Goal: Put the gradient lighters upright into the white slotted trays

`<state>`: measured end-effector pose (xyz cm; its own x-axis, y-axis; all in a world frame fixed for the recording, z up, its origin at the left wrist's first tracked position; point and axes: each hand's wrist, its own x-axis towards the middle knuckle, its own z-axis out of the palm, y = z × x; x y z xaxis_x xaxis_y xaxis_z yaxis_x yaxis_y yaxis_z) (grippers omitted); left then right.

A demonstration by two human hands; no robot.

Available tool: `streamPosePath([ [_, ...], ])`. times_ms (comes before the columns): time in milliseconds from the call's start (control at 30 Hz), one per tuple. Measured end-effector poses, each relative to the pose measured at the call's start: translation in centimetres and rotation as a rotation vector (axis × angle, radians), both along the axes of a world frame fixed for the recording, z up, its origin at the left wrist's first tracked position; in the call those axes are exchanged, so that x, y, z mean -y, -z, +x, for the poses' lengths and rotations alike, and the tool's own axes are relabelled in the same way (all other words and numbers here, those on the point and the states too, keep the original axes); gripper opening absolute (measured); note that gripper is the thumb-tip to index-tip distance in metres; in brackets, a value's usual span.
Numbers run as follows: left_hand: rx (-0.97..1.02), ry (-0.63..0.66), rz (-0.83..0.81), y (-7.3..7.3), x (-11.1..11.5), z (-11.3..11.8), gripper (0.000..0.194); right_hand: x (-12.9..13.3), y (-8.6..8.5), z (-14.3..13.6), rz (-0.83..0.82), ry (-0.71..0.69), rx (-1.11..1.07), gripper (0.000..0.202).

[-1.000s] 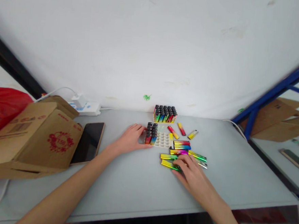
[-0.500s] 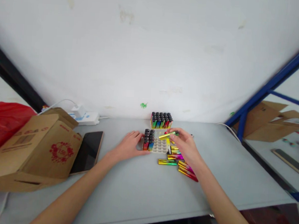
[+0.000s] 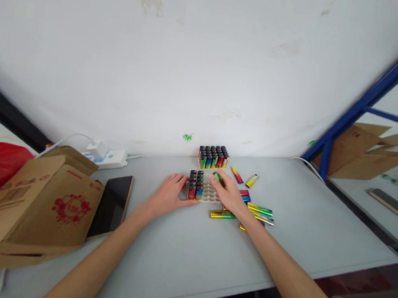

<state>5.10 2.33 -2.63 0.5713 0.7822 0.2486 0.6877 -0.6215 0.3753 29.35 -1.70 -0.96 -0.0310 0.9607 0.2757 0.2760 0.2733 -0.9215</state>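
Note:
My left hand [image 3: 171, 192] rests at the left end of a pale tray [image 3: 210, 193] with round holes, its thumb along the front corner and its fingers at the left side. Two columns of lighters with black tops [image 3: 196, 185] stand upright in that end of the tray. Over the tray's right part, my right hand [image 3: 229, 191] pinches a green lighter [image 3: 216, 176] between thumb and fingers; its lower end is hard to make out. Loose shiny lighters [image 3: 223, 214] in yellow, green, red and blue lie beside and beneath my right wrist.
Behind the tray stands a full block of upright lighters [image 3: 213, 157] near the wall. Two loose lighters [image 3: 237, 175] lie to the right. A cardboard box [image 3: 45, 206], a dark tablet [image 3: 111, 205] and a white power strip [image 3: 113, 159] are at the left. A blue metal frame [image 3: 369, 97] borders the right.
My right hand has moved left over the tray, turning the lighter from lying slanted to more upright. My left hand stays at the tray's left end. The view has shifted slightly.

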Motion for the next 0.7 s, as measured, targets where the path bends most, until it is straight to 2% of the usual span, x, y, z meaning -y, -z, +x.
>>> streamPosePath([
  [133, 0.018, 0.015, -0.016, -0.24, -0.12, -0.07, 0.063, 0.43, -0.43, -0.19, 0.075, 0.144, 0.142, 0.055],
  [367, 0.025, 0.029, -0.013, -0.22, -0.6, -0.43, 0.066, 0.54, -0.53, -0.15, 0.121, 0.231, 0.188, 0.039],
  [567, 0.028, 0.049, -0.033, 0.07, -0.92, -0.81, 0.065, 0.5, -0.57, -0.13, 0.109, 0.18, 0.213, 0.039],
  [700, 0.031, 0.052, -0.045, 0.03, -0.87, -0.9, 0.062, 0.25, -0.33, -0.19, 0.202, 0.083, 0.27, 0.034],
])
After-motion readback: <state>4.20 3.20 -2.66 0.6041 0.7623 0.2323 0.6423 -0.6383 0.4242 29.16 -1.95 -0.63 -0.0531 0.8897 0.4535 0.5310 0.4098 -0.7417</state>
